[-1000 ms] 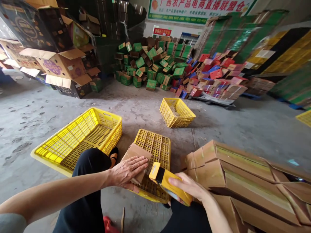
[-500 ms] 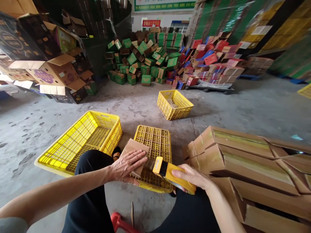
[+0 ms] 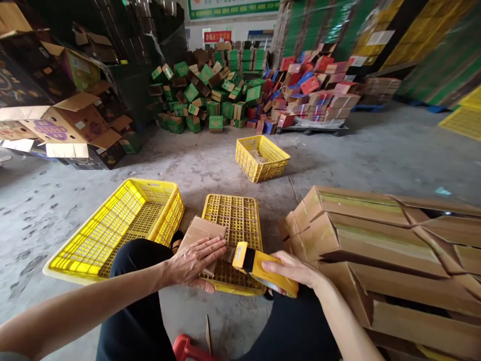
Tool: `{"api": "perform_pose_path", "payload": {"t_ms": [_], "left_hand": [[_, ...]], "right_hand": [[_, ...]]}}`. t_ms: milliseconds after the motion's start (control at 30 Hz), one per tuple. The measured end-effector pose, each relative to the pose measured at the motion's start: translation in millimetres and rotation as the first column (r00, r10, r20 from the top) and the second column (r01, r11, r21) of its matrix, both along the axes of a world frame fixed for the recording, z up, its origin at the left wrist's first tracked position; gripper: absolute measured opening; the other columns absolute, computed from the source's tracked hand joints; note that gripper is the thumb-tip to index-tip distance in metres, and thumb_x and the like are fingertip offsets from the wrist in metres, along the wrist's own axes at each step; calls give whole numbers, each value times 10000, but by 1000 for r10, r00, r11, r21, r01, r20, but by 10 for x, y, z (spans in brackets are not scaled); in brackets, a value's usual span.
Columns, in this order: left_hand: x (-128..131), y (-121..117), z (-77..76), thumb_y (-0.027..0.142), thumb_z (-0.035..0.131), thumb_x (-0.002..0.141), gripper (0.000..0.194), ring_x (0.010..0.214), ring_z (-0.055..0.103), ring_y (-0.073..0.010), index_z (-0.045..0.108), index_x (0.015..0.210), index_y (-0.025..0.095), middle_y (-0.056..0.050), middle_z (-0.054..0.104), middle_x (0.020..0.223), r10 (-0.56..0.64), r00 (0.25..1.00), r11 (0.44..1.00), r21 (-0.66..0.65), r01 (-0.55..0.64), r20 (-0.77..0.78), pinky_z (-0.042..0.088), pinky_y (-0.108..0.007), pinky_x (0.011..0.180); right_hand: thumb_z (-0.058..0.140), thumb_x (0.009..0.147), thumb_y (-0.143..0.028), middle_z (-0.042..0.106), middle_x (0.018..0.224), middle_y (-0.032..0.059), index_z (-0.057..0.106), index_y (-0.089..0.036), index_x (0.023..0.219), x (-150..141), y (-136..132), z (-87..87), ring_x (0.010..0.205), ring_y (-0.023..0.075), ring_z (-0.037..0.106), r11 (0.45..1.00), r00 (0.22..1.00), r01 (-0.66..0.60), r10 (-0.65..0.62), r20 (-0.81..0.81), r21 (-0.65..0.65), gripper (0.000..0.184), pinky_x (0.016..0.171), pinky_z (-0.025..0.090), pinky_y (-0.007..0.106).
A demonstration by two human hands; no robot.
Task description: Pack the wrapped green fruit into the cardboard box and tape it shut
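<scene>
A small flat cardboard box (image 3: pixel 199 230) rests at a slant on an upturned yellow crate (image 3: pixel 240 215). My left hand (image 3: pixel 197 258) lies flat across its near part, fingers stretched out and pressing on the cardboard. In my right hand (image 3: pixel 287 271) is a yellow handheld tape dispenser (image 3: pixel 263 265) with a black band, gripped with the thumb on top. Its front end stands just right of the box, over the crate. What looks like a see-through strip of tape (image 3: pixel 228 254) spans the gap between box and dispenser.
An open yellow crate (image 3: pixel 169 220) stands to my left, and a smaller yellow basket (image 3: pixel 263 170) farther ahead. Flattened cardboard cartons (image 3: pixel 376 235) are stacked at my right. Piled green boxes (image 3: pixel 216 123) and red boxes (image 3: pixel 310 84) lie behind. Something red (image 3: pixel 188 348) is below me.
The camera view has turned slightly to the right, shifting the scene leftward. Both hands, the box and the tape dispenser keep nearly the same places relative to each other.
</scene>
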State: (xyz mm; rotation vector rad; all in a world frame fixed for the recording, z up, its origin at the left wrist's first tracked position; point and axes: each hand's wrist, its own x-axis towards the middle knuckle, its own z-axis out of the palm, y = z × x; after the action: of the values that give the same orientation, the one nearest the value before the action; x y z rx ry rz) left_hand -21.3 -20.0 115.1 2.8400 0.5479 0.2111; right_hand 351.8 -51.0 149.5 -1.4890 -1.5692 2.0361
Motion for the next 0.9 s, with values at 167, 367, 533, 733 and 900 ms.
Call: {"api": "perform_pose_path", "payload": {"t_ms": [167,367,533,733,900], "left_hand": [[-9,37,-43,781,523,975,1114,1624,202,-351,-56,1720,189,-172,213,1748,-16,1000,1000,8,16,14,215,-511,1326],[-44,55,-66,795,526,963,1119,1621,214,-356,-12,1722,174,-189,226,1741,-14,1000,1000,-1,14,11,218,-509,1325],[-82,61,-46,765,560,967,1104,1622,214,-352,13,1723,175,-189,229,1741,-16,1000,1000,-7,16,21,224,-505,1322],[-107,28,-34,741,614,947,1106,1631,181,-352,81,1714,150,-205,226,1740,6,1000,1000,2,-6,-6,228,-512,1312],[8,53,77,705,815,787,1104,1633,107,-421,339,1629,171,-231,22,1762,105,978,992,92,-90,-182,386,-547,1195]], "right_hand": [[693,827,-778,756,716,16,663,-179,1037,83,14,-71,541,162,689,1000,999,-20,19,-30,-22,635,494,532,241],[684,813,-806,722,665,11,676,-162,1021,62,17,-187,509,157,663,999,997,-31,29,-65,-24,677,483,515,237],[697,796,-817,736,689,30,698,-150,1027,80,-13,-249,521,163,668,1000,1000,-9,8,-26,-10,706,492,518,238],[739,697,-855,745,724,44,714,-152,981,70,-88,-198,528,171,670,996,996,82,-83,40,18,758,476,517,242],[746,666,-866,740,728,41,710,-162,963,-6,-98,-239,521,168,668,996,996,84,-84,7,-3,764,457,499,232]]}}
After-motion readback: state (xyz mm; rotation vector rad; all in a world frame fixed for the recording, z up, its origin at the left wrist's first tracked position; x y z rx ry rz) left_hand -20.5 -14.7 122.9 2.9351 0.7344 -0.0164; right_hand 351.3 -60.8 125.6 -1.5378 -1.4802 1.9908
